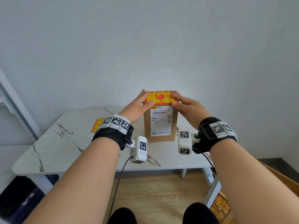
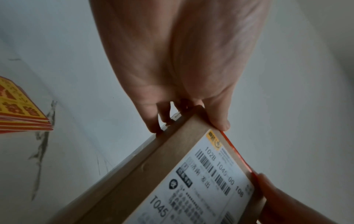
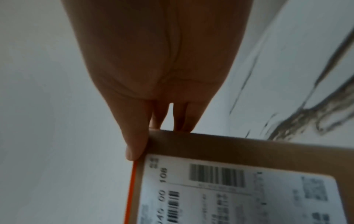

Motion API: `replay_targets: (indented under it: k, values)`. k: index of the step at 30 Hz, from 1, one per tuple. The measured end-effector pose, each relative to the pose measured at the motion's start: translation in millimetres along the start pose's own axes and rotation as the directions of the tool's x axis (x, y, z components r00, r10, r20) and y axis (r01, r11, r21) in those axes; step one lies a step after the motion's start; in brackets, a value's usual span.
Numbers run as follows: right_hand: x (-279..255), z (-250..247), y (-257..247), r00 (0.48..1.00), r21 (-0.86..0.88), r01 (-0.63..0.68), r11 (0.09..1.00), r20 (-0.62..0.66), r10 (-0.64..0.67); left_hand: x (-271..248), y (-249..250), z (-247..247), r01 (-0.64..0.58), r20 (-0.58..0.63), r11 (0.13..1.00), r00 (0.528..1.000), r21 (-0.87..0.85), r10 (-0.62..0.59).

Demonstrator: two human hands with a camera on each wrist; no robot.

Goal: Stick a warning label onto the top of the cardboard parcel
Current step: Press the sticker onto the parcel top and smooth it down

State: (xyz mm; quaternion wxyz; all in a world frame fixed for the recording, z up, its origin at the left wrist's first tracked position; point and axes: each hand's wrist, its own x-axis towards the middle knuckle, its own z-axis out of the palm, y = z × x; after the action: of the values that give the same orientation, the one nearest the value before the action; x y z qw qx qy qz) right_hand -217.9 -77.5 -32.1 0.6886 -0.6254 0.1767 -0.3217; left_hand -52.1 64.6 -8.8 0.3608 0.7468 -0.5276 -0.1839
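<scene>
A tall brown cardboard parcel [image 1: 160, 126] stands upright on the marble table [image 1: 64, 143], its white shipping label [image 1: 161, 120] facing me. A red and yellow warning label [image 1: 159, 97] lies on its top face. My left hand [image 1: 140, 102] rests on the top's left side, fingers straight along the edge and thumb on the label's front left corner. My right hand [image 1: 186, 104] lies flat on the right side, thumb at the front right corner. In the wrist views the left hand [image 2: 182, 75] and right hand [image 3: 162, 68] press the top, where the label's red edge [image 2: 236, 151] [image 3: 132, 189] shows.
A stack of spare warning labels [image 1: 97, 124] [image 2: 17, 109] lies on the table left of the parcel. A plain wall stands close behind. On the floor at the right is a box with orange contents [image 1: 224, 206]; a dark object [image 1: 19, 199] sits under the table's left side.
</scene>
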Motion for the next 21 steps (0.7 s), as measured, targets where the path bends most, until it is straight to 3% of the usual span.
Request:
replay_targets:
  k: [4, 9, 11, 14, 18, 21]
  values:
    - [3.3, -4.9, -5.9, 0.999, -0.013, -0.044, 0.999, 0.000, 0.044, 1.4, 6.1, 0.6, 0.005, -0.108, 1.000, 0.994, -0.003, -0.006]
    - [4.1, 11.4, -21.1, 0.974, -0.300, 0.016, 0.954, -0.209, -0.082, 9.9, 19.0, 2.7, 0.039, -0.276, 0.999, 0.960, -0.016, -0.042]
    - [5.7, 21.5, -21.6, 0.973, -0.418, 0.001, 0.909, -0.208, -0.097, 10.2, 20.4, 6.6, 0.119, -0.271, 0.989, 0.953, -0.089, -0.139]
    - [9.3, 30.8, -18.9, 0.980, -0.409, -0.030, 0.912, -0.191, -0.054, 5.5, 21.3, 12.0, 0.194, -0.174, 0.962, 0.958, -0.192, -0.228]
    - [7.5, 36.6, -18.0, 0.961, -0.434, 0.058, 0.899, -0.220, -0.168, -0.6, 16.8, 16.0, 0.073, -0.268, 0.966, 0.953, -0.246, -0.140]
    - [-0.9, 39.2, -10.7, 0.932, -0.517, 0.106, 0.850, -0.246, -0.266, -7.4, 12.0, 22.2, 0.012, -0.284, 0.986, 0.957, -0.165, -0.060]
